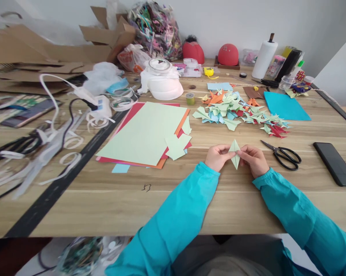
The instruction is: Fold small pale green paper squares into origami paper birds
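A small pale green folded paper piece, diamond-shaped with a pointed lower tip, is pinched between both my hands just above the wooden table. My left hand grips its left side with closed fingers. My right hand grips its right side the same way. Both arms wear teal sleeves. A stack of coloured paper sheets, pale green on top, lies to the left of my hands, with small green paper squares at its near right corner.
A pile of folded paper figures lies beyond my hands. Black scissors and a dark phone rest to the right. A blue sheet, paper towel roll, cardboard, white strips and cables crowd the back and left.
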The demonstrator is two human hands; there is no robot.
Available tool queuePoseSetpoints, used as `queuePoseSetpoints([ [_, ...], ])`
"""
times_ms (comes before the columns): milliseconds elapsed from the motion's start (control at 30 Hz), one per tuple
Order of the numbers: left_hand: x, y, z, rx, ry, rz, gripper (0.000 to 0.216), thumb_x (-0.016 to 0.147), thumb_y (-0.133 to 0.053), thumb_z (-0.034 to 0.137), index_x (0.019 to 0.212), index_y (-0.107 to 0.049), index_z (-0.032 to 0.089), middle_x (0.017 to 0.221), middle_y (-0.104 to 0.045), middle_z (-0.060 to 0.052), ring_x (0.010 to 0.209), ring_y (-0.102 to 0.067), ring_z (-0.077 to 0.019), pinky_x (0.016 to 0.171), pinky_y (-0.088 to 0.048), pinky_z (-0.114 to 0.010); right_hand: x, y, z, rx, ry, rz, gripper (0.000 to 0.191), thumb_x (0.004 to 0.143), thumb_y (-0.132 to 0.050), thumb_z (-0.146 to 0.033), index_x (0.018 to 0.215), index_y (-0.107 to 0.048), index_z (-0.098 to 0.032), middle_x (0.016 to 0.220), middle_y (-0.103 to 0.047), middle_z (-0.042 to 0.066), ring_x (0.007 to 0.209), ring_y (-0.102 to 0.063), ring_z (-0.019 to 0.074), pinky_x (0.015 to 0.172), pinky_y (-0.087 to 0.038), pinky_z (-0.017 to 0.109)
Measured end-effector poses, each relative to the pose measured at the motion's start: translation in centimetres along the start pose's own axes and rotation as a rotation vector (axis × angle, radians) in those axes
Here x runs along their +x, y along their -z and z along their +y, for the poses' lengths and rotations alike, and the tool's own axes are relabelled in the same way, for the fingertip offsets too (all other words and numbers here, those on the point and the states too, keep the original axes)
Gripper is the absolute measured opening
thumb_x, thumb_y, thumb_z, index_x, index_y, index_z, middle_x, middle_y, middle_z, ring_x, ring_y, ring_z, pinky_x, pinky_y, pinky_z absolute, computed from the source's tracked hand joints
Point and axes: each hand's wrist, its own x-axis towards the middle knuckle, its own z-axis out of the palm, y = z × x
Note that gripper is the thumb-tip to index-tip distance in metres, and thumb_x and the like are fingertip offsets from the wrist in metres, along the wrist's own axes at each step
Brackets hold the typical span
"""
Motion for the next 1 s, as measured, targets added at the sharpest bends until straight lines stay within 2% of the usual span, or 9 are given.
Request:
queuePoseSetpoints([
  [200, 0.2, 0.2, -0.2, 0.001, -0.054, 0.069, 0.031, 0.044, -0.078, 0.025, 0.072, -0.068, 0.013, 0.076, -0.070, -0.006, 0.075, -0.063, -0.0208, 0.073, -0.049, -0.035, 0.0, 0.0, -0.1, 0.062, -0.044, 0.004, 0.019, 0.063, -0.067, -0.031, 0.073, -0.060, -0.016, 0.051, -0.059, -0.001, 0.040, -0.048, 0.0086, 0.039, -0.034, 0.021],
  [500, -0.3, -0.4, 0.7, 0.082, -0.103, 0.098, 0.025, 0.043, -0.077, 0.018, 0.067, -0.068, 0.013, 0.067, -0.069, -0.004, 0.065, -0.061, -0.0165, 0.069, -0.049, -0.032, 0.0, 0.0, 0.1, 0.091, -0.044, 0.011, 0.015, 0.064, -0.067, -0.028, 0.068, -0.058, -0.017, 0.049, -0.059, -0.002, 0.039, -0.048, 0.0080, 0.039, -0.034, 0.020],
  [800, -0.4, -0.5, 0.7, 0.080, -0.115, 0.116, 0.023, 0.044, -0.076, 0.019, 0.065, -0.068, 0.013, 0.066, -0.068, -0.004, 0.064, -0.060, -0.0157, 0.068, -0.048, -0.031, 0.0, 0.0, 0.0, 0.131, -0.053, 0.026, 0.011, 0.065, -0.066, -0.025, 0.064, -0.059, -0.016, 0.048, -0.058, -0.002, 0.039, -0.048, 0.0081, 0.038, -0.034, 0.020],
  [900, -0.4, -0.5, 0.6, -0.022, -0.064, 0.070, 0.028, 0.047, -0.076, 0.024, 0.071, -0.069, 0.014, 0.073, -0.069, -0.004, 0.069, -0.061, -0.0179, 0.067, -0.049, -0.032, 0.1, 0.1, 0.1, 0.139, -0.051, 0.038, 0.013, 0.064, -0.066, -0.026, 0.064, -0.058, -0.016, 0.047, -0.058, -0.002, 0.038, -0.048, 0.0082, 0.038, -0.034, 0.019],
  [1000, -0.5, -0.6, 0.7, -0.131, 0.015, -0.002, 0.032, 0.057, -0.070, 0.040, 0.076, -0.069, 0.013, 0.073, -0.068, -0.006, 0.066, -0.062, -0.0193, 0.057, -0.049, -0.031, 0.2, 0.0, 0.1, 0.155, -0.048, 0.059, 0.015, 0.064, -0.067, -0.026, 0.063, -0.057, -0.016, 0.047, -0.057, -0.002, 0.036, -0.047, 0.0081, 0.036, -0.033, 0.019],
])
